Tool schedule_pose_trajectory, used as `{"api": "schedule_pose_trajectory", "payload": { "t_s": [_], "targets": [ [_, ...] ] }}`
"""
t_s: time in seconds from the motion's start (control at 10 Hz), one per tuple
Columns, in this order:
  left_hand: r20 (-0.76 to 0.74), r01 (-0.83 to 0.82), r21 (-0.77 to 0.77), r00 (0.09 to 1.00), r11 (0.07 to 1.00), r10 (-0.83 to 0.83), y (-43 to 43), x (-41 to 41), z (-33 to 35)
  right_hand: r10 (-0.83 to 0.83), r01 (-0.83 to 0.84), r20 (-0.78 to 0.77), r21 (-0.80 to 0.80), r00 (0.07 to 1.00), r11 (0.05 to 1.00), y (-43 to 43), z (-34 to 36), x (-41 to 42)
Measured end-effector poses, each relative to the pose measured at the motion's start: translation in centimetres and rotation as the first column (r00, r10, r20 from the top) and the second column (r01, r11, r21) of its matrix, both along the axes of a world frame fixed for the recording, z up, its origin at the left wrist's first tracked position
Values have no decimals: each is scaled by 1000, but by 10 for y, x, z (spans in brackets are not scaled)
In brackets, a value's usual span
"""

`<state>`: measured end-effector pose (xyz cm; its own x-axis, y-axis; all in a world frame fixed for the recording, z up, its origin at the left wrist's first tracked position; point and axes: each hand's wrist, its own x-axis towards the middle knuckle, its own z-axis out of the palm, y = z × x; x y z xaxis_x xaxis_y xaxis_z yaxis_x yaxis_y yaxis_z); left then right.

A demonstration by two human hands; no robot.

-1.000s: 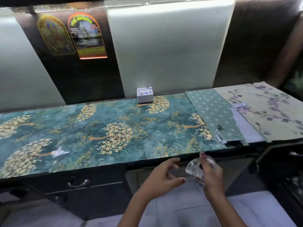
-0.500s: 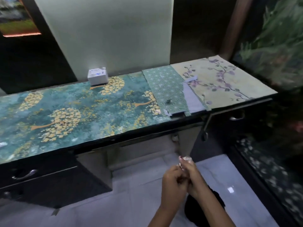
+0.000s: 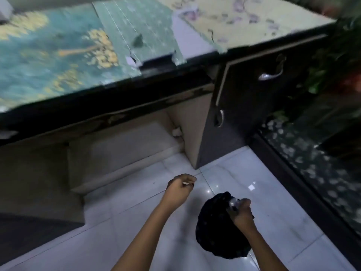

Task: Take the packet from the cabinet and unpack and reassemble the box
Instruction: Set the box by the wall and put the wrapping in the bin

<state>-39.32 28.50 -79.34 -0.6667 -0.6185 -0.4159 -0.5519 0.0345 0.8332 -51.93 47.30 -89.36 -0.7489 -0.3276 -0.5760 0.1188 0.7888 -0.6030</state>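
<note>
1. A dark counter [image 3: 117,98] covered with patterned teal and floral sheets stands over a white tiled floor [image 3: 244,182].
2. The right hand [image 3: 241,213] grips a crumpled clear plastic packet [image 3: 233,203] over a black bag [image 3: 214,231] on the floor.
3. The left hand [image 3: 178,189] is curled, pinching a small white scrap [image 3: 186,184].

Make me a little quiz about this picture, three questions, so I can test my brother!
1. True or false: the right hand holds something clear and crinkly.
2. What lies on the white floor under that hand? A) a black bag B) a red ball C) a book
3. Fill in: the left hand is curled and pinches a small ____ scrap.

Key: 1 true. 2 A. 3 white, though it is too small to say what it is.
</note>
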Motion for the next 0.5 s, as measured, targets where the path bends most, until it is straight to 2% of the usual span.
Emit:
{"api": "schedule_pose_trajectory", "payload": {
  "t_s": [0.1,0.2,0.3,0.4,0.5],
  "targets": [
    [-16,36,10,999,999,-36,-2,-7,-41,74,-73,-8,63,997,995,10,-82,-8],
    [-66,93,-49,993,994,-96,-1,3,-78,268,-263,5,196,963,945,20,-153,3],
    [-35,118,-63,992,991,-120,4,20,-80,221,-219,11,175,975,960,15,-134,20],
    [19,81,-46,997,996,-80,6,42,-41,240,-239,-12,74,971,968,10,-75,34],
    [-18,55,-124,998,991,-58,22,57,11,137,-147,-130,-74,982,986,9,-11,51]
  ]
}}
